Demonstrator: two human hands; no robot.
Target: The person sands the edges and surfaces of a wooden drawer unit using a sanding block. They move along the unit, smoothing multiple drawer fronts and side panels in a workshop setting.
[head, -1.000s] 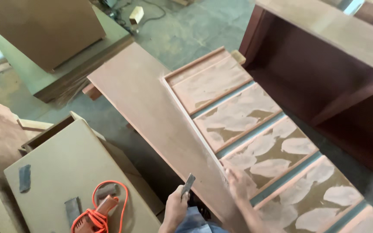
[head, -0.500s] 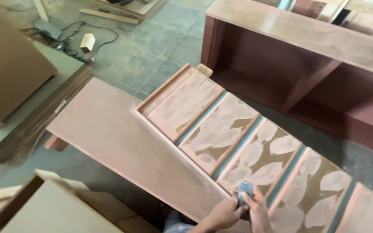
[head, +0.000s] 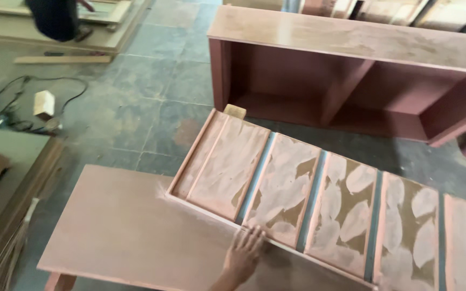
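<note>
The panel [head: 319,199] lies flat across the near right of the scene, a long reddish frame split by raised ribs into a row of recessed bays. Pale, leaf-shaped patches cover the bays, and bluish strips run beside several ribs. Its far-left end rests on a small pale block [head: 235,111]; its right end runs out of view.

One hand [head: 244,253] lies palm down on the panel's near rail, fingers spread and flat, clamped on nothing. The forearm comes up from the bottom edge, and it cannot be told for sure which hand it is; it looks like the left. The other hand is out of view.

Just left of the panel, and touching its near edge, a plain reddish board [head: 120,226] lies flat, with a dusting of pale powder along the seam. A stack of boards [head: 6,183] sits at the left edge.

Beyond the panel, across a strip of grey stone floor [head: 152,102], a long open cabinet [head: 351,70] of the same reddish colour lies on its side, its opening facing the viewer and one divider showing inside.

At far left a dark cable [head: 33,86] loops over the floor near a small pale box [head: 44,103]. In the far-left corner a person [head: 57,19] in dark clothing stands on flat sheets [head: 111,24].
</note>
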